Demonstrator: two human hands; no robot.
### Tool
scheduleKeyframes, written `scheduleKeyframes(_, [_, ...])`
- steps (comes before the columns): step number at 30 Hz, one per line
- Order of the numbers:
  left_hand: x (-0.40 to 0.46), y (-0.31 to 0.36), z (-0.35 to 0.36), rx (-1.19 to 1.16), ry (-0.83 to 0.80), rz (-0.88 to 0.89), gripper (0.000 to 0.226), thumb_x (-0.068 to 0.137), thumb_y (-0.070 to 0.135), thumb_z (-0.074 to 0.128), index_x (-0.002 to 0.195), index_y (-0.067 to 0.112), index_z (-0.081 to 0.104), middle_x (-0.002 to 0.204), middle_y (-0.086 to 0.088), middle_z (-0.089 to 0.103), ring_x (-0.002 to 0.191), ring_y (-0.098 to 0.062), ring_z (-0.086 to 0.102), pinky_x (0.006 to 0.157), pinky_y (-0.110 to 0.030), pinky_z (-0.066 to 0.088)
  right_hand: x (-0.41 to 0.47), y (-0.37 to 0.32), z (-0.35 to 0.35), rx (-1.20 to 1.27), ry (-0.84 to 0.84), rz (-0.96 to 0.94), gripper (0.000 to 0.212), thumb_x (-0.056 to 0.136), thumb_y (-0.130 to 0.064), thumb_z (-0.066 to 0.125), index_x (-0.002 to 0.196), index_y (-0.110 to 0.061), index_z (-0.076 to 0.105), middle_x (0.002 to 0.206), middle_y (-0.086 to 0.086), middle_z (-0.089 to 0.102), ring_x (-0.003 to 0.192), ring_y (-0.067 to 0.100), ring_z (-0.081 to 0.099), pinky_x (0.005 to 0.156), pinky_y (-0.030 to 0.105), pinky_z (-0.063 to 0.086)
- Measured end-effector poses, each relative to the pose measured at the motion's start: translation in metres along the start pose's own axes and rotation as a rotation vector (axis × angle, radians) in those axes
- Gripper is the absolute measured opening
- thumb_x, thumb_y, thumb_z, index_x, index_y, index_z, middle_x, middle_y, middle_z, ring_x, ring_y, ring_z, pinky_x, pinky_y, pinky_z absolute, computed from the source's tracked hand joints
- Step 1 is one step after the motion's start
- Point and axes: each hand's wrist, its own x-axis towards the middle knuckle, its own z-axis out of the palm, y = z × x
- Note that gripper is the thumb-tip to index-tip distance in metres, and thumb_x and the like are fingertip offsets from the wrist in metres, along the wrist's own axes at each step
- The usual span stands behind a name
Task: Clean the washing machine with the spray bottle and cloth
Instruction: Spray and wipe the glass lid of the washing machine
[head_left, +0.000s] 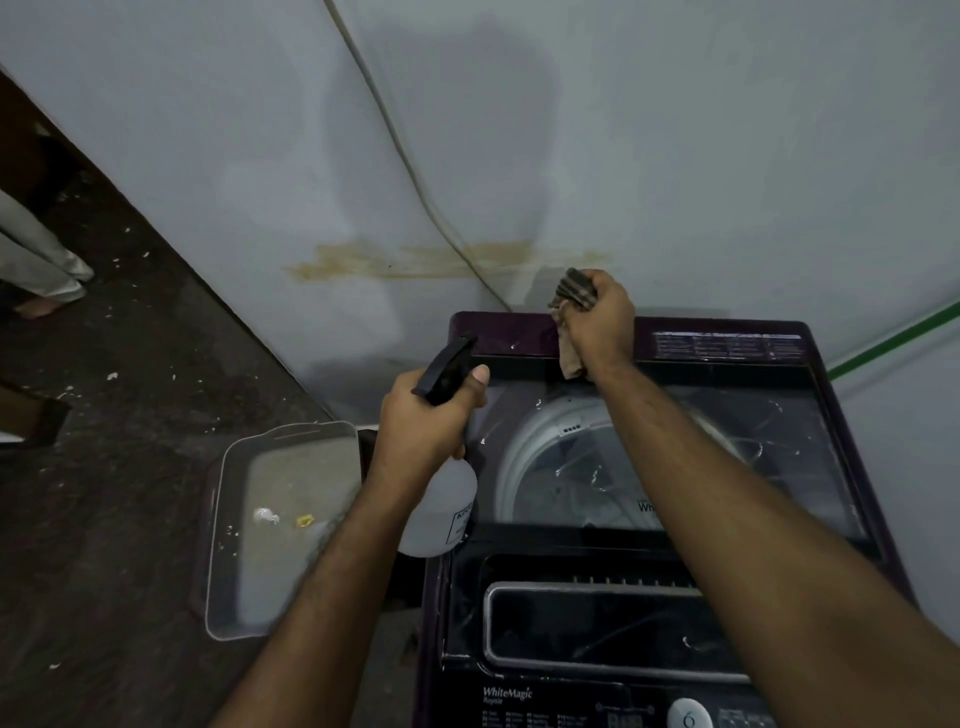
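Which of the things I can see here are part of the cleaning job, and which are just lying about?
Part of the job:
- washing machine
- spray bottle, held in the left hand
- cloth, gripped by the right hand at the machine's back edge

Just lying about:
- clear plastic tray on the floor beside the machine
- cable hanging down the wall
- green line at right

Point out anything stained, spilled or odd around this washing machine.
A yellow-brown smeared stain runs across the pale wall just behind the dark purple top-load washing machine. White flecks of debris are scattered over the dark floor to its left.
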Motion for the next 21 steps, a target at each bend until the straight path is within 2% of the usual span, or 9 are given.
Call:
scheduleKeyframes(2, [0.006, 0.002, 0.003, 0.012, -0.015, -0.001, 0.032, 0.095, 0.044, 0.072, 0.083, 0.015, 0.075, 0.085, -0.020, 0.078, 0.044, -0.020, 0.058, 0.058, -0.036, 0.055, 0.003, 0.002, -0.001, -0.024, 0.003, -0.017, 0.035, 0.090, -0.005, 0.070, 0.124, -0.016, 0.068, 0.103, -0.001, 0.073, 0.087, 0.011, 0.072, 0.074, 0.022, 0.059])
scheduleKeyframes(5, [0.013, 0.002, 0.007, 0.005, -0.017, -0.017, 0.029, 0.096, 0.040, 0.073, 0.084, 0.015, 0.075, 0.084, -0.012, 0.079, 0.042, -0.015, 0.057, 0.057, -0.033, 0.053, 0.010, 0.007, -0.007, -0.124, 0.102, -0.061, 0.034, 0.090, -0.011, 0.071, 0.123, -0.020, 0.066, 0.115, 0.001, 0.066, 0.092, 0.016, 0.071, 0.082, 0.033, 0.062])
scheduleKeyframes(8, [0.022, -0.001, 0.009, -0.013, 0.010, -0.073, 0.023, 0.096, 0.031, 0.073, 0.085, 0.011, 0.073, 0.070, -0.010, 0.072, 0.042, -0.016, 0.058, 0.057, -0.031, 0.051, 0.012, 0.006, -0.014, -0.357, 0.187, -0.135, 0.035, 0.092, -0.013, 0.071, 0.126, -0.019, 0.064, 0.122, 0.004, 0.058, 0.098, 0.021, 0.065, 0.085, 0.035, 0.059])
scheduleKeyframes(11, [0.025, -0.005, 0.010, -0.028, 0.020, -0.114, 0.023, 0.094, 0.026, 0.074, 0.085, 0.005, 0.069, 0.057, -0.008, 0.063, 0.040, -0.019, 0.059, 0.055, -0.032, 0.052, 0.013, 0.012, -0.005, -0.520, 0.079, -0.190, 0.034, 0.095, -0.015, 0.067, 0.129, -0.018, 0.065, 0.122, 0.009, 0.058, 0.100, 0.028, 0.063, 0.088, 0.040, 0.057])
scheduleKeyframes(15, [0.024, -0.012, 0.007, -0.029, 0.015, -0.129, 0.027, 0.093, 0.026, 0.074, 0.083, 0.001, 0.068, 0.056, -0.010, 0.063, 0.044, -0.023, 0.060, 0.056, -0.043, 0.057, 0.013, 0.018, 0.022, -0.621, -0.099, -0.200, 0.033, 0.098, -0.023, 0.065, 0.131, -0.018, 0.065, 0.123, 0.015, 0.051, 0.095, 0.035, 0.065, 0.086, 0.049, 0.061])
scheduleKeyframes(18, [0.023, -0.019, -0.001, -0.029, 0.035, -0.132, 0.031, 0.083, 0.034, 0.073, 0.079, 0.003, 0.067, 0.061, -0.015, 0.064, 0.053, -0.028, 0.061, 0.058, -0.055, 0.058, 0.006, 0.006, 0.049, -0.560, -0.146, -0.221, 0.035, 0.097, -0.036, 0.068, 0.128, -0.020, 0.067, 0.123, 0.014, 0.049, 0.096, 0.034, 0.065, 0.084, 0.044, 0.060])
scheduleKeyframes(21, [0.023, -0.021, -0.004, -0.044, 0.047, -0.135, 0.027, 0.085, 0.031, 0.074, 0.077, 0.006, 0.068, 0.058, -0.010, 0.062, 0.051, -0.027, 0.058, 0.056, -0.052, 0.056, -0.021, -0.007, 0.073, -0.520, -0.316, -0.352, 0.043, 0.093, -0.050, 0.068, 0.129, -0.027, 0.067, 0.125, 0.009, 0.047, 0.105, 0.027, 0.060, 0.085, 0.039, 0.055])
